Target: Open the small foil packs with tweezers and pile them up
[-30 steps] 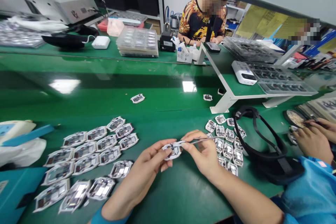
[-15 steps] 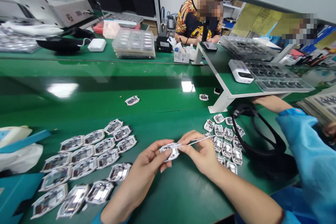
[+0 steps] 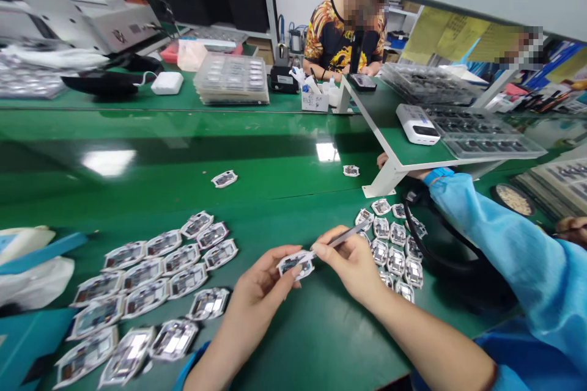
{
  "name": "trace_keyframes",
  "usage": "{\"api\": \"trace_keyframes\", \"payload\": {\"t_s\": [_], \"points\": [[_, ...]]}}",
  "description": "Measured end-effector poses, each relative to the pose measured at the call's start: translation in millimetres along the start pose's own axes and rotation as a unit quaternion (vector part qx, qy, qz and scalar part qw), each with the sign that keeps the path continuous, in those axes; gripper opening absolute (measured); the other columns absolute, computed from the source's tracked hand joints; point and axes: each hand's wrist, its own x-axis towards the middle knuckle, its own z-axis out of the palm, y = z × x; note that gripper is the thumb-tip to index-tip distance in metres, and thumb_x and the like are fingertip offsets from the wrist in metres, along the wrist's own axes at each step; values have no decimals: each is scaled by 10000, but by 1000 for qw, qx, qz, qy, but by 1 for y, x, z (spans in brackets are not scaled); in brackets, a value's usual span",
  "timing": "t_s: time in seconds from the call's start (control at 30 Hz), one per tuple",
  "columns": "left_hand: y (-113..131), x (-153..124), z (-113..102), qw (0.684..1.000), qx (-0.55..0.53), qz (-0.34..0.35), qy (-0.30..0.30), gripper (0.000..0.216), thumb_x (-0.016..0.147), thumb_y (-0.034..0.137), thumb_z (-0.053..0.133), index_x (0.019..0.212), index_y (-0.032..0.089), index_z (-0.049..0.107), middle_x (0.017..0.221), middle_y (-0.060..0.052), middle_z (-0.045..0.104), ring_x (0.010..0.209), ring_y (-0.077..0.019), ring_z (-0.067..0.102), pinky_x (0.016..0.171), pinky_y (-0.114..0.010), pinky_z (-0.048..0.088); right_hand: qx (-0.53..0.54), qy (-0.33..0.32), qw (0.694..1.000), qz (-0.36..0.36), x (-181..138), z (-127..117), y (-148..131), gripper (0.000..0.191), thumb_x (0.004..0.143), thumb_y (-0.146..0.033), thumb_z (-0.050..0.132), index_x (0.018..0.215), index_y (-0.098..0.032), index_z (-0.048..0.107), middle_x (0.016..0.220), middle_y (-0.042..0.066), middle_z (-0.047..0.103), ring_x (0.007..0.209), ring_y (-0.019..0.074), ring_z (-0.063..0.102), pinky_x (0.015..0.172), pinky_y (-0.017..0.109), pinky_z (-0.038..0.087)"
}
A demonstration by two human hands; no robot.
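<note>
My left hand is closed on a white watch case with circuit parts inside, its thumb lying across the open face. In my right hand is a pair of metal tweezers, pinched between thumb and fingers. My right fingertips meet the upper right edge of the case; the tweezer tips are too small to make out. To the left lie rows of similar open cases. More small cases sit in a cluster beyond my right hand.
A co-worker's blue sleeve reaches in from the right, under the white-legged shelf. A black headband visor lies below that arm. Single cases rest farther back. Across the bench sits another person.
The co-worker's arm has reached farther left beneath the shelf, its hand now at the small dark watch by the leg. The tweezers have turned in my right hand; both my hands stay near the case.
</note>
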Motion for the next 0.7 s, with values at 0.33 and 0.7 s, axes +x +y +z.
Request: {"api": "trace_keyframes", "payload": {"t_s": [0.33, 0.7], "points": [[-1, -1, 1, 1000, -2, -6, 5, 276, 710, 307, 712, 957, 196, 661, 681, 4, 662, 638, -167, 599, 619, -256, 470, 16, 25, 1000, -4, 0, 0, 0, 168, 710, -330, 749, 726, -197, 647, 681, 1, 671, 640, 150, 609, 623, 272, 493], [-1, -2, 1, 1000, -17, -7, 11, 293, 695, 320, 735, 956, 208, 667, 695, 0, 678, 599, -158, 591, 559, -249, 456, 16, 10, 1000, -13, 1, -2, 2, 145, 705, -307, 755, 729, -200, 660, 696, 9, 696, 652, 160, 631, 632, 283, 507]]}}
